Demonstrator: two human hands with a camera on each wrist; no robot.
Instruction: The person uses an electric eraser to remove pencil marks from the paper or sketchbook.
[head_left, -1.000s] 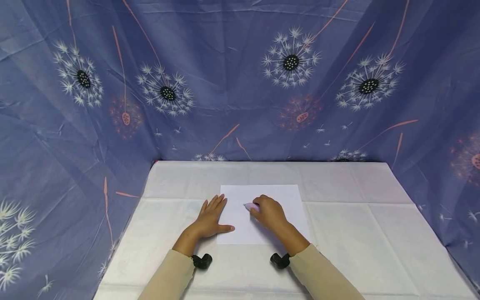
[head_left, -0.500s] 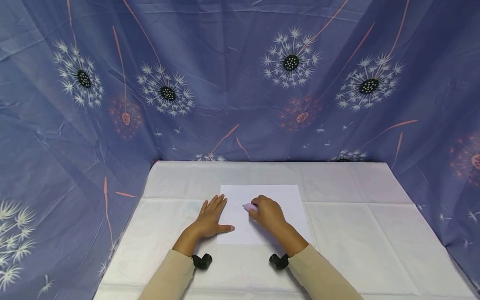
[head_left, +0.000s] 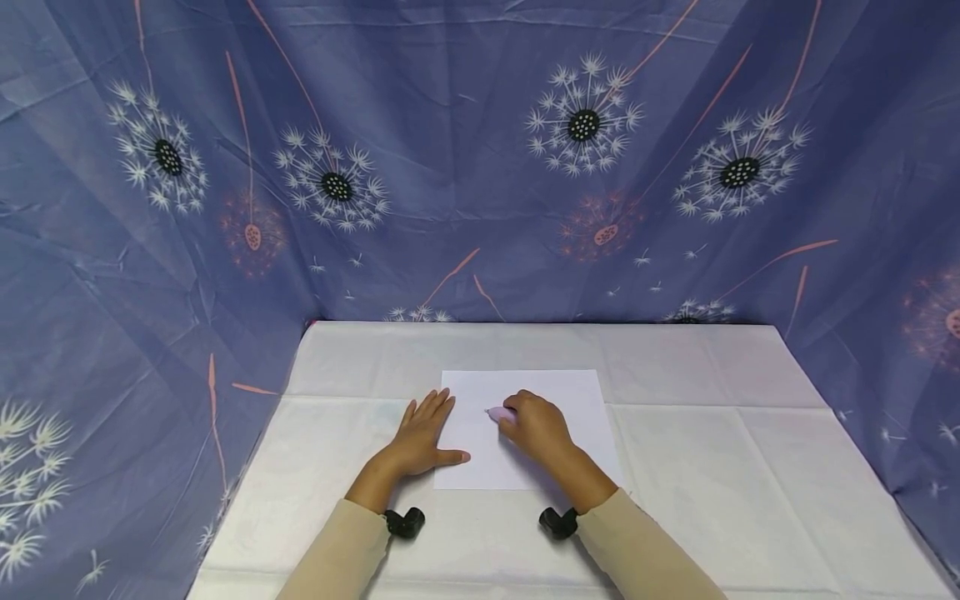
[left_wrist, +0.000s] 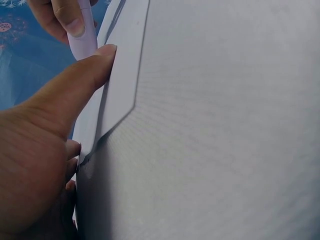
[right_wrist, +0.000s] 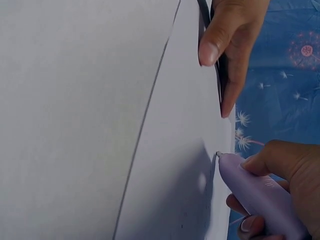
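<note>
A sheet of white paper point(head_left: 558, 386) lies flat on the table. My left hand point(head_left: 422, 440) rests on the paper's left edge, fingers spread and thumb stretched across its lower left part. Over the middle of the sheet, my right hand point(head_left: 538, 425) grips a thick lilac pen point(head_left: 500, 414) that points left. In the right wrist view the lilac pen point(right_wrist: 257, 192) has a fat rounded body and a short, narrow tip right at the paper. Fingers and palm hide its rear end. The left wrist view shows the left thumb point(left_wrist: 75, 82) on the paper, below the pen.
A white cloth with fold creases covers the table point(head_left: 697, 483). Blue curtains point(head_left: 450, 167) with dandelion prints stand behind it and at both sides. A black wrist-worn device point(head_left: 406, 523) sits at the left cuff and another black device point(head_left: 558, 523) at the right.
The right hand has shifted slightly left with the pen, then stayed nearly in place over the last half second. My left hand has not moved.
</note>
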